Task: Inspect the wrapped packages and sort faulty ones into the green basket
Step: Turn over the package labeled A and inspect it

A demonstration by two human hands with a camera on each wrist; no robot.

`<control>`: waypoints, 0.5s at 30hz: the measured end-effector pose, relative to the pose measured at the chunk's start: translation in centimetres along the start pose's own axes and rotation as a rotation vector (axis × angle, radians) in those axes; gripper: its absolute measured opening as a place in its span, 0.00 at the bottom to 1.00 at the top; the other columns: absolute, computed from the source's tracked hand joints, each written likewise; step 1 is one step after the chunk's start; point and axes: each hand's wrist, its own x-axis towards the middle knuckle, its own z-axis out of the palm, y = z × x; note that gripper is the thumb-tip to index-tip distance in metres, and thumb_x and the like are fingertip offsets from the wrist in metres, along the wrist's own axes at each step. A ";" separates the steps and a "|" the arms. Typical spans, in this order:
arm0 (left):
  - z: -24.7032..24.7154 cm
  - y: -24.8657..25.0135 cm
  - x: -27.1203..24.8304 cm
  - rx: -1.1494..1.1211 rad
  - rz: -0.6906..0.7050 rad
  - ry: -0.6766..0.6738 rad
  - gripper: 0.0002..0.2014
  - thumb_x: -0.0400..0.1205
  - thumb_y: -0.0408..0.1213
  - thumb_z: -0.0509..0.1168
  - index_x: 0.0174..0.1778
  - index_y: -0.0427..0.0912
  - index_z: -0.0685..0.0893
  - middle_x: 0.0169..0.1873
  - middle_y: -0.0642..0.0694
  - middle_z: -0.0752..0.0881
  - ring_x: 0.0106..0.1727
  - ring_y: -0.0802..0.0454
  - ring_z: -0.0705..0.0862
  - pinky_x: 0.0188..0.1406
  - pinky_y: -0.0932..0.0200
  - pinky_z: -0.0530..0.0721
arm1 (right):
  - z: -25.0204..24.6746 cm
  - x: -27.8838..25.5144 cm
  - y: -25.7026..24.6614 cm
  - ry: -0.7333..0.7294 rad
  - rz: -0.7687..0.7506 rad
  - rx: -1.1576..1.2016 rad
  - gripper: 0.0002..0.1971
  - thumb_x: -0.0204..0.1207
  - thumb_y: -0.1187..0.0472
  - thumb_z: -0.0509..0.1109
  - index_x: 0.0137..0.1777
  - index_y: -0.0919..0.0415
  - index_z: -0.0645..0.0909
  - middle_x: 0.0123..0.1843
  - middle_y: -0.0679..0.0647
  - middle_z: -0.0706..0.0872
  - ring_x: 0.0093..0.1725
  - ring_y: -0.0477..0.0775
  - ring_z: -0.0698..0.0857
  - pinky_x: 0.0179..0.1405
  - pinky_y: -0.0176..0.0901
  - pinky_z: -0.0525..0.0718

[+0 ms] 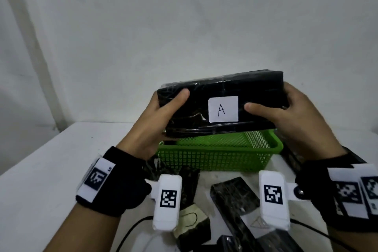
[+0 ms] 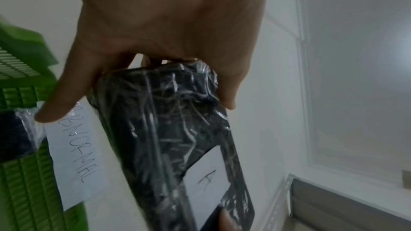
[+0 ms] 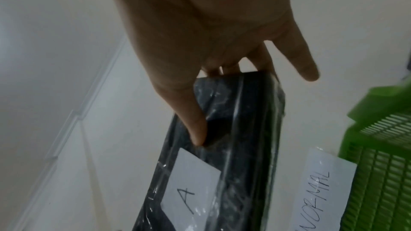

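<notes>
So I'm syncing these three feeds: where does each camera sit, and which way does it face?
Head: worn on the head, looking forward and down at both hands holding the package labelled A over the green basket; forearms show.
Left wrist: looks along the left hand at the package end.
Right wrist: looks along the right hand likewise.
Shared: all three show the package and basket; both wrist views show the ABNORMAL label.

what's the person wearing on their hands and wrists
Both hands are bare. The left hand and the right hand each have a black wrist wrap with white straps bearing square black-and-white coded markers, plus a white boxy camera unit with its own marker and a black cable.
</notes>
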 end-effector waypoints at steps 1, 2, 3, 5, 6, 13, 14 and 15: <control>0.1 0.2 -0.1 -0.026 -0.021 0.009 0.29 0.70 0.63 0.72 0.65 0.59 0.79 0.58 0.58 0.89 0.61 0.55 0.88 0.59 0.29 0.84 | -0.1 -0.2 -0.2 0.003 0.004 -0.041 0.35 0.57 0.42 0.85 0.67 0.43 0.83 0.60 0.42 0.91 0.61 0.47 0.89 0.66 0.57 0.86; 0.2 0.4 -0.1 -0.036 -0.028 0.018 0.32 0.67 0.66 0.73 0.65 0.59 0.78 0.60 0.58 0.88 0.64 0.55 0.86 0.60 0.27 0.82 | -0.1 -0.3 -0.3 -0.002 0.014 -0.047 0.36 0.55 0.39 0.84 0.67 0.42 0.83 0.60 0.41 0.91 0.61 0.47 0.89 0.66 0.58 0.86; 0.3 0.5 -0.2 -0.038 -0.028 0.027 0.37 0.65 0.69 0.74 0.67 0.60 0.77 0.64 0.59 0.86 0.68 0.54 0.83 0.62 0.25 0.80 | -0.1 -0.4 -0.5 -0.025 0.038 0.002 0.36 0.56 0.37 0.83 0.67 0.42 0.83 0.60 0.41 0.91 0.61 0.47 0.89 0.65 0.60 0.86; 0.1 0.5 -0.2 -0.014 -0.040 0.040 0.41 0.63 0.70 0.75 0.71 0.59 0.74 0.66 0.59 0.84 0.71 0.54 0.80 0.62 0.25 0.80 | 0.1 -0.5 -1.1 -0.089 0.139 0.144 0.30 0.65 0.36 0.81 0.67 0.42 0.81 0.59 0.41 0.91 0.59 0.48 0.90 0.63 0.66 0.86; -0.1 0.6 -0.3 0.003 -0.046 0.032 0.38 0.66 0.67 0.75 0.71 0.57 0.75 0.63 0.59 0.86 0.68 0.57 0.82 0.61 0.27 0.82 | 0.2 -0.5 -1.5 -0.104 0.210 0.195 0.27 0.70 0.35 0.77 0.67 0.43 0.80 0.59 0.41 0.91 0.58 0.48 0.90 0.61 0.67 0.86; -0.1 0.7 -0.5 0.047 0.000 -0.021 0.18 0.75 0.55 0.72 0.57 0.55 0.78 0.49 0.57 0.87 0.47 0.63 0.88 0.54 0.36 0.88 | 1.3 -0.4 -1.4 -0.022 0.351 0.393 0.18 0.75 0.48 0.74 0.62 0.51 0.77 0.44 0.46 0.86 0.39 0.45 0.88 0.37 0.45 0.84; 0.2 0.6 -0.5 0.035 0.032 -0.001 0.16 0.76 0.53 0.72 0.56 0.55 0.78 0.46 0.58 0.88 0.44 0.64 0.89 0.51 0.41 0.88 | 1.3 -0.4 -1.3 -0.001 0.341 0.414 0.17 0.75 0.50 0.74 0.61 0.50 0.77 0.40 0.46 0.85 0.36 0.45 0.88 0.34 0.43 0.84; 0.4 0.5 -0.5 0.021 0.066 0.014 0.14 0.77 0.49 0.73 0.55 0.54 0.78 0.44 0.58 0.89 0.43 0.64 0.89 0.47 0.46 0.88 | 1.4 -0.4 -1.2 0.023 0.330 0.443 0.15 0.75 0.52 0.74 0.59 0.50 0.77 0.38 0.46 0.85 0.32 0.44 0.87 0.31 0.41 0.83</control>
